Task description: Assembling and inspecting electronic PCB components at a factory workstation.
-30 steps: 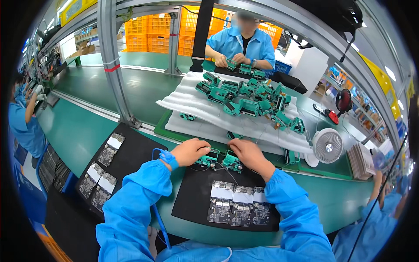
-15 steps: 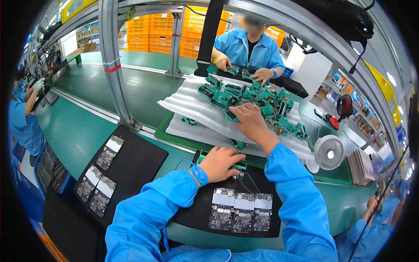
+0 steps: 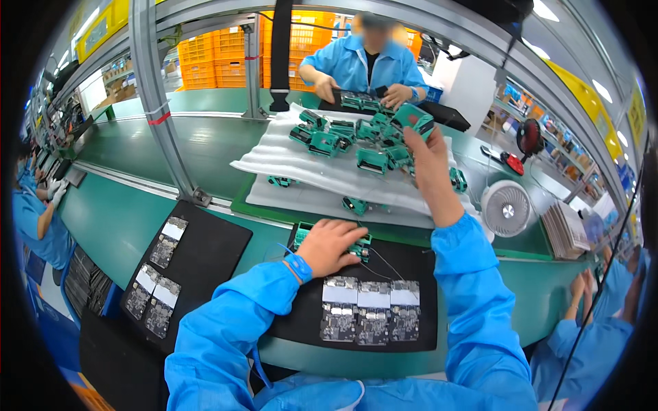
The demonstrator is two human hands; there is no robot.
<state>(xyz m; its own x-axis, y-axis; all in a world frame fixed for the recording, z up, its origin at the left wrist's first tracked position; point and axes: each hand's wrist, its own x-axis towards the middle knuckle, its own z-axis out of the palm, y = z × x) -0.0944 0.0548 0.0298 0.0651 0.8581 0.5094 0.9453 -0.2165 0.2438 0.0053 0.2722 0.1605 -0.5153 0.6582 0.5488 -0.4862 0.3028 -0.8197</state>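
My right hand (image 3: pixel 433 164) is raised over the white foam, its thumb and fingers closed on a green plastic frame (image 3: pixel 411 118) with dark parts. Beneath it spreads a loose heap of similar green frames (image 3: pixel 323 142) on the foam sheets (image 3: pixel 264 164). My left hand (image 3: pixel 329 248) curls over another green frame (image 3: pixel 301 233) at the top edge of the black mat (image 3: pixel 295 332); its palm hides the middle of that piece. Three circuit boards (image 3: pixel 373 312) with pale strips lie in a row below the left hand. Thin wires run beside its fingers.
A second black mat (image 3: pixel 219 240) at left carries three more boards (image 3: pixel 161 301). A metal post (image 3: pixel 154 103) rises beyond it. At right stand a white fan (image 3: pixel 506 208) and a stack of cardboard sheets (image 3: pixel 565 227). Across the bench a co-worker (image 3: pixel 373 61) handles green frames.
My right hand has lifted a green frame from the heap, moving up and to the right. The left hand stays on its frame. The view has shifted slightly.
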